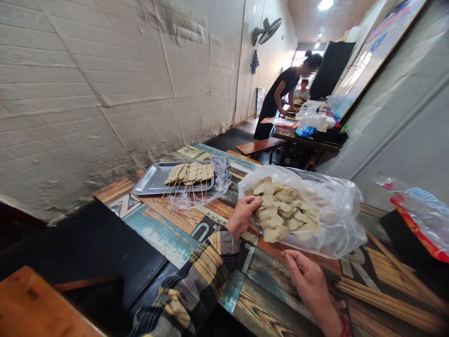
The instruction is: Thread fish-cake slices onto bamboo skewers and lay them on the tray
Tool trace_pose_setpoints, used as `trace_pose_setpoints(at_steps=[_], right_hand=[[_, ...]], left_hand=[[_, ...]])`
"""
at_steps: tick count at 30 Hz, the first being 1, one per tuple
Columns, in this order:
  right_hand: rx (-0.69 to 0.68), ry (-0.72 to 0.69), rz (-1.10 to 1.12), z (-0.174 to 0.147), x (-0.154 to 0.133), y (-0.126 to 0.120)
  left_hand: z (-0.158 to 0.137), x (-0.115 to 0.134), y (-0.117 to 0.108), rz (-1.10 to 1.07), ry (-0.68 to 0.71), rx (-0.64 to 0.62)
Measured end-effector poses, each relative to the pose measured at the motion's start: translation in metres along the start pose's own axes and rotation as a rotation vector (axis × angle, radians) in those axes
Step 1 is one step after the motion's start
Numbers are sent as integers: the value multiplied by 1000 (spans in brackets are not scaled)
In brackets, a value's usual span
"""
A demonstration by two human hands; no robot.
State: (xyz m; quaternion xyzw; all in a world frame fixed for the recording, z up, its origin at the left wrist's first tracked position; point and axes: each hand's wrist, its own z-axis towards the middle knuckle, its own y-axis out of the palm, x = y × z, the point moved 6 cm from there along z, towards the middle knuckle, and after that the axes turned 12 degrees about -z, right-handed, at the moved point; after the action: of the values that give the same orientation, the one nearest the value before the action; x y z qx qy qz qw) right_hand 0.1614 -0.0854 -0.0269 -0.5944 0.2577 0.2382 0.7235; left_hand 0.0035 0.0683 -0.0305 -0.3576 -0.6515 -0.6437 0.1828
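Lying in an open clear plastic bag on the patterned surface: a pile of pale slices, with the front row apparently carried on a thin stick, coming out at about 6 o'clock of the pile. For good work, better to hold the stick in line with the row, push slowly, and enter near the middle of each slice, so as not to tear such soft-looking pieces. Also wise to guard the left fingertips from the point.

At 9 o'clock, pinching a slice edge with the left hand, thumb and forefinger nearly together; difficult to see the full grip. Between 5 and 6 o'clock, gripping the lower stick with the right hand, thumb closed against forefinger.

Farther out, at 4 o'clock, loose sticks; toward 10 o'clock, a metal tray with loaded sticks; at 12 o'clock, well apart, a person bending in dark clothes.
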Motion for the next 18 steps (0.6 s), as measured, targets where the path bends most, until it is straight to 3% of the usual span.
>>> trace_pose_setpoints(at_steps=[5,14,18], right_hand=[[-32,34,68,-1,4,3],[-45,102,174,-2,12,6],[-47,102,178,-1,13,7]], left_hand=[[0,-1,2,-25,-18,-19],[-10,-8,16,-166,-206,-78],[-9,-10,18,-171,-176,-109]])
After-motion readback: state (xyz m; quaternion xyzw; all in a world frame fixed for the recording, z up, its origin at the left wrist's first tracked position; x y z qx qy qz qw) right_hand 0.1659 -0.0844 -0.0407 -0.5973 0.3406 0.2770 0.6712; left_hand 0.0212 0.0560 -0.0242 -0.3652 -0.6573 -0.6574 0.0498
